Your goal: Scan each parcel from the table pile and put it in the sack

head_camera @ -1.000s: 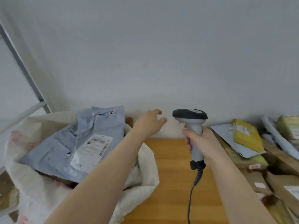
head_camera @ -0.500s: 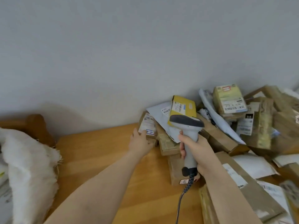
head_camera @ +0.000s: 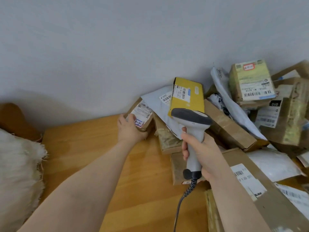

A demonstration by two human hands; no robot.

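My left hand (head_camera: 131, 129) grips the small brown parcel (head_camera: 144, 113), stickered "3-3-", at the pile's left edge on the counter (head_camera: 100, 164), fingers (head_camera: 132, 116) curled round it. My right hand (head_camera: 200, 148) clasps the scanner (head_camera: 192, 121), fingers wrapped. A far box (head_camera: 291, 114) reads "010". The sack (head_camera: 18, 164) hides its contents.

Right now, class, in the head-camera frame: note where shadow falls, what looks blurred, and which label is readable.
Head view: soft even light, faint shadow on the wall above the table; sack at the left edge blurred; the sticker on the small parcel in the left hand reads 3-3; scanner in right hand sharp.
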